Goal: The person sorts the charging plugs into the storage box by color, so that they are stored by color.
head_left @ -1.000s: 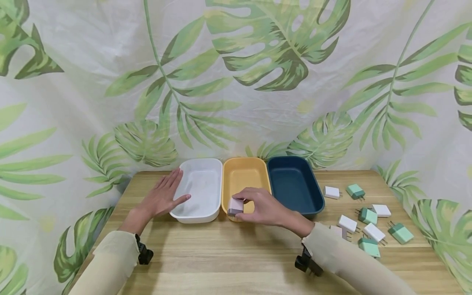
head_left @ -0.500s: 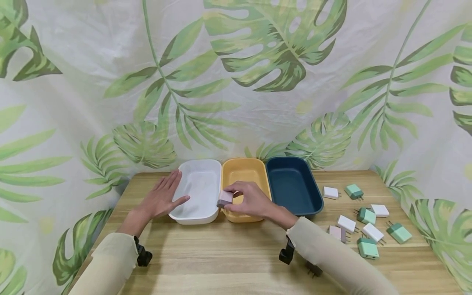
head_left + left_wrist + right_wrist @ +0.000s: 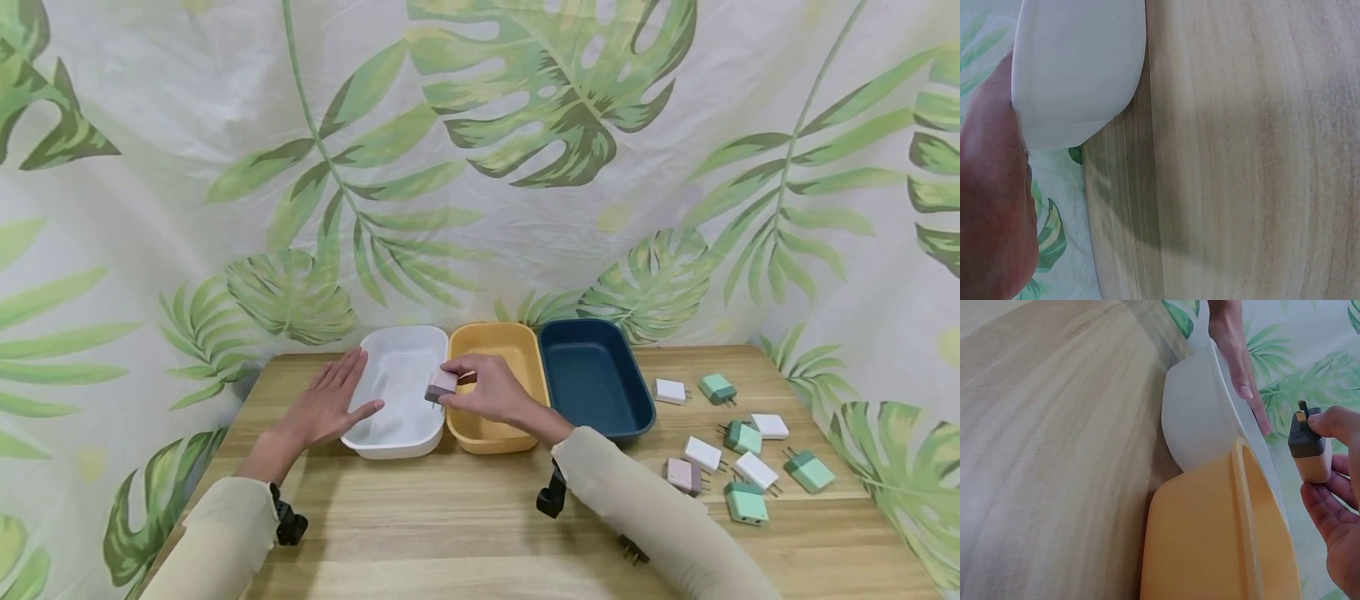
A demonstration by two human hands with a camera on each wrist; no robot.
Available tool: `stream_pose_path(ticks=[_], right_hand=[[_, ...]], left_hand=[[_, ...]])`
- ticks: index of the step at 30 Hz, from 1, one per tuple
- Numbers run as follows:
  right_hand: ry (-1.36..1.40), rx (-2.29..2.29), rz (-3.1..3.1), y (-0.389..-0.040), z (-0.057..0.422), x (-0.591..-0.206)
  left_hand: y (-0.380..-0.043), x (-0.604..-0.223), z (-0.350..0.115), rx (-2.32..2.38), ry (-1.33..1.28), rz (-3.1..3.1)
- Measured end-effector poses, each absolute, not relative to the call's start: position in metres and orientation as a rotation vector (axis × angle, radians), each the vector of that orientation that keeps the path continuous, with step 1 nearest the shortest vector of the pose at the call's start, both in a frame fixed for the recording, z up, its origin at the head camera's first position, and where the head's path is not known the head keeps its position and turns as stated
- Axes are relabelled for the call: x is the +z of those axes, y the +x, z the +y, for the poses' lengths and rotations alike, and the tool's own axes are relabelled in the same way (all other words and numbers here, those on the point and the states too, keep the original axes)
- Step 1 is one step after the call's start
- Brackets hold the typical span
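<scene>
My right hand [image 3: 491,392] pinches a pale pink charger plug [image 3: 441,385] with a darker purple end, between thumb and fingers. It holds the plug over the right side of the white bin [image 3: 393,451], near the rim shared with the yellow bin [image 3: 491,444]. In the right wrist view the plug's prongs stick out of its dark end [image 3: 1307,440]. My left hand [image 3: 322,408] rests with straight fingers along the left rim of the white bin, its thumb reaching over the inside. The left wrist view shows that hand [image 3: 994,181] against the bin's outer wall.
A dark blue bin [image 3: 597,379] stands right of the yellow one. Several chargers lie loose at the table's right: white [image 3: 702,454], green [image 3: 810,472] and one pink [image 3: 683,476]. A dark pronged piece [image 3: 633,548] shows beside my right sleeve. A leaf-patterned cloth [image 3: 480,208] hangs behind.
My right hand has carried the pink charger plug leftward and away from me, from over the yellow bin's front to over the white bin. The left hand has stayed in place.
</scene>
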State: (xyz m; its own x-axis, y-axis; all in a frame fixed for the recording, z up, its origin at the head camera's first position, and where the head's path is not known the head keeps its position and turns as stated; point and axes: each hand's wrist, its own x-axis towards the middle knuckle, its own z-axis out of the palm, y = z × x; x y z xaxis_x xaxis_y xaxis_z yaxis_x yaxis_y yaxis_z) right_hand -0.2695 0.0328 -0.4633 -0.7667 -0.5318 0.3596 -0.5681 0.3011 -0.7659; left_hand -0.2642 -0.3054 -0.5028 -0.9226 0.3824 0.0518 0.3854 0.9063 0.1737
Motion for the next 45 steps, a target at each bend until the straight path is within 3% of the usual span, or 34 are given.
stream_pose_path(ticks=[25, 35, 45], right_hand=[[0.971, 1.639, -2.541, -0.303, -0.003, -0.465], [0.789, 1.789, -2.548, -0.317, -0.005, -0.477], [0.766, 1.684, -2.597, -0.32, -0.01, -0.481]], left_hand=[[-0.263, -0.501, -0.305, -0.278, -0.599, -3.059], [-0.265, -0.5, -0.304, -0.264, -0.603, -3.06], [-0.265, -0.501, -0.304, -0.253, -0.601, -3.069]])
